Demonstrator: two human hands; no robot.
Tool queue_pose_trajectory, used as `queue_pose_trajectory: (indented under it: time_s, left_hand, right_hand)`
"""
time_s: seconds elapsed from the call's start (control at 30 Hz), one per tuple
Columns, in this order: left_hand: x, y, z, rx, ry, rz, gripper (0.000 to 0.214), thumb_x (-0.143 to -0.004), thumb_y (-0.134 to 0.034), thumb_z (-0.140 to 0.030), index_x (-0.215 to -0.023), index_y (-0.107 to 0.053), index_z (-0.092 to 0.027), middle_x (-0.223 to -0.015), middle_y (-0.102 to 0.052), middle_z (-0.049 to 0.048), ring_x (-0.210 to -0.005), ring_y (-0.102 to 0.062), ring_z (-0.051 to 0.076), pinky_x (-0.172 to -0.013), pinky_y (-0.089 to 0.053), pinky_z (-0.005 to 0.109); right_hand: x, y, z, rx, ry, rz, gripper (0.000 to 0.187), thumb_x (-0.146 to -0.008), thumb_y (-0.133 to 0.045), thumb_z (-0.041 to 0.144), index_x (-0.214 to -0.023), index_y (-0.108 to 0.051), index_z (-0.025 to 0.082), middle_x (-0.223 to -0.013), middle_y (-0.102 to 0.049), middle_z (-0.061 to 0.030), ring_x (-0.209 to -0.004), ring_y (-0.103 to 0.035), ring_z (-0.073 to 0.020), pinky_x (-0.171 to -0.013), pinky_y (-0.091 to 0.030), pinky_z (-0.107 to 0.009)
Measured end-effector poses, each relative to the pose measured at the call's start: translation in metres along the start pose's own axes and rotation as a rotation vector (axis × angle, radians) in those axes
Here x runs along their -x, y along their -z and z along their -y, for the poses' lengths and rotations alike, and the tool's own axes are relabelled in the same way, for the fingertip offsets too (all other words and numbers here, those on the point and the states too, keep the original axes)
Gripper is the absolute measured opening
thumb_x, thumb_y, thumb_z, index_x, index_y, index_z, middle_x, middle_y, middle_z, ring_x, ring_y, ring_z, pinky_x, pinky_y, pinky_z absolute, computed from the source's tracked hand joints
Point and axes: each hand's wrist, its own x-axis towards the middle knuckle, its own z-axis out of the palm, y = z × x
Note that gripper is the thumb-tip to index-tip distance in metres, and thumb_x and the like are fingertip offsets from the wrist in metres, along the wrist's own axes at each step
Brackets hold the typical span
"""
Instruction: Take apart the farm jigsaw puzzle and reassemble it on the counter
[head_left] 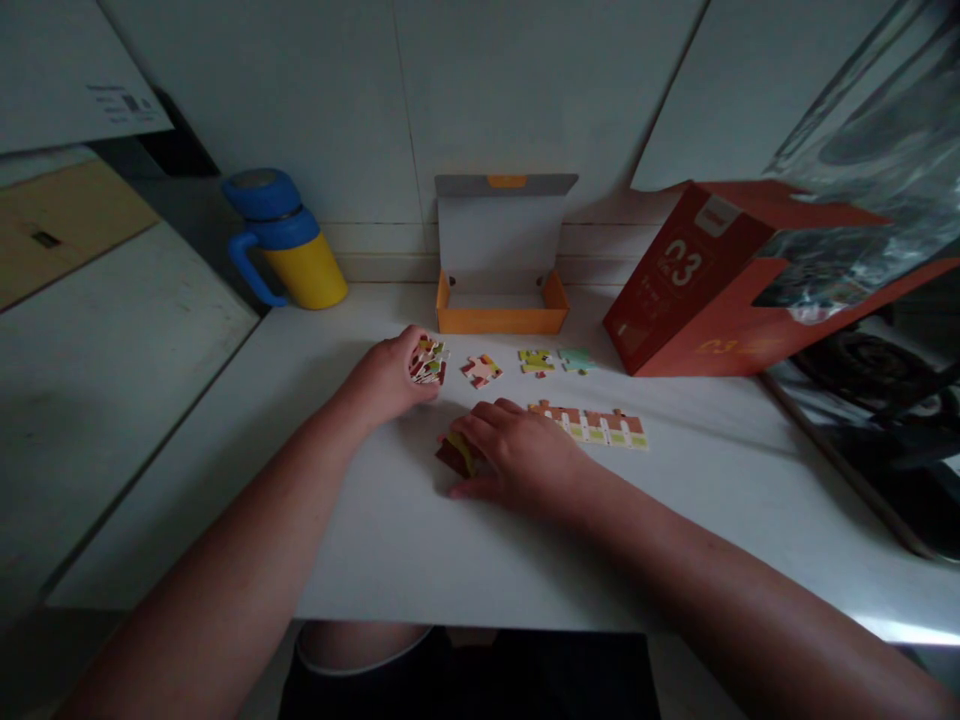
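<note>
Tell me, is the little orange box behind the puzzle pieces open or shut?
Open. The little orange box has its lid standing up at the back, so its pale inside shows.

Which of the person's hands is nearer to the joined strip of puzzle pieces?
Right. The right hand is at the left end of the strip, partly hiding it. The left hand is farther left, holding puzzle pieces.

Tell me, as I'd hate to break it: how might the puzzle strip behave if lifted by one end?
The strip would probably sag or part at its seams, since its knobbed far edge suggests it is interlocked, not solid. It is likely light, as it looks thin and lies flat on the table.
</note>
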Motion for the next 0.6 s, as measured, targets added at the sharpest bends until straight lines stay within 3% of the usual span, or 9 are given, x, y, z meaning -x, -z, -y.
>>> queue_pose_trajectory:
  time_s: [0.23, 0.4, 0.6]
  left_hand:
    - [0.001, 0.006, -0.001, -0.013, -0.029, 0.069, 0.052, -0.074, -0.08, -0.038, -0.12, -0.058, -0.026, -0.101, -0.075, 0.0045, -0.089, -0.071, 0.024, -0.075, -0.049, 0.03]
    - [0.009, 0.011, -0.008, 0.015, 0.021, 0.091, 0.046, -0.071, -0.081, -0.044, -0.108, -0.059, -0.026, -0.089, -0.073, 0.0001, -0.078, -0.067, 0.021, -0.067, -0.045, 0.029]
    - [0.016, 0.019, -0.009, 0.307, 0.154, 0.254, 0.048, -0.067, -0.083, -0.047, -0.105, -0.065, -0.024, -0.092, -0.076, -0.001, -0.084, -0.07, 0.022, -0.071, -0.052, 0.03]
  right_hand:
    - [0.002, 0.001, -0.002, -0.083, -0.019, -0.009, 0.037, -0.092, -0.074, 0.032, -0.125, -0.067, 0.018, -0.114, -0.072, -0.0116, -0.101, -0.063, -0.0249, -0.085, -0.047, -0.037]
    - [0.005, 0.006, -0.006, -0.1, -0.023, 0.011, 0.031, -0.09, -0.074, 0.031, -0.118, -0.068, 0.02, -0.109, -0.072, -0.0098, -0.098, -0.063, -0.0237, -0.083, -0.046, -0.035]
    - [0.004, 0.006, -0.008, -0.048, -0.047, 0.023, 0.032, -0.092, -0.073, 0.031, -0.121, -0.067, 0.018, -0.114, -0.07, -0.0128, -0.102, -0.061, -0.0253, -0.086, -0.045, -0.037]
